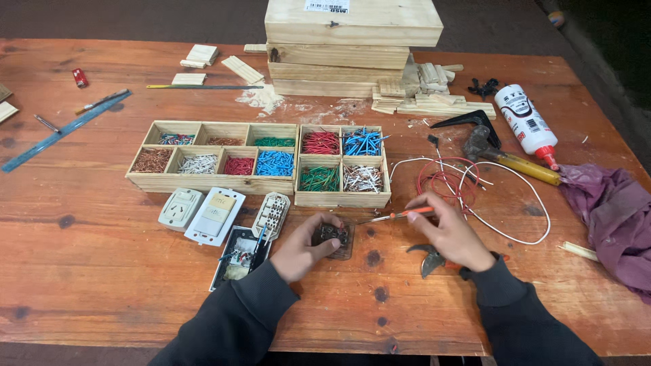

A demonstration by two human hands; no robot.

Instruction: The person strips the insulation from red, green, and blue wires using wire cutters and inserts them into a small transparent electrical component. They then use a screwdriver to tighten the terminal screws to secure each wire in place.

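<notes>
small dark switch module point(332, 237) lies on the wooden table point(102, 271), near the front edge, just in front of the smaller wooden tray. left hand point(302, 249) rests on its left side, fingers curled around it and pressing it down against the table top. right hand point(453, 234) pinches a thin screwdriver with an orange handle point(400, 215) between thumb and fingertips; the shaft runs leftward and its tip sits just beside the module's upper right corner, touching or not i cannot tell.

under the right wrist: pliers point(428, 256), dark jaws pointing left, lying flat. behind the right hand: loose loops of red wire point(444, 181) and white wire point(522, 234), overlapping.

left of the module: opened electrical unit with wires showing point(237, 256), a white terminal block point(271, 215), a white switch plate point(215, 215), a white socket plate point(180, 208), in a rough row.

behind these: large compartment tray point(211, 157) and smaller four-compartment tray point(342, 161), side by side and touching, holding sorted wire cuttings in red, blue, green, white and copper.

further right: hammer with yellow handle point(515, 163), white glue bottle with red cap point(527, 125), purple cloth point(614, 203). far back: stacked wooden boxes point(352, 44). far left: blue ruler point(64, 132).
</notes>
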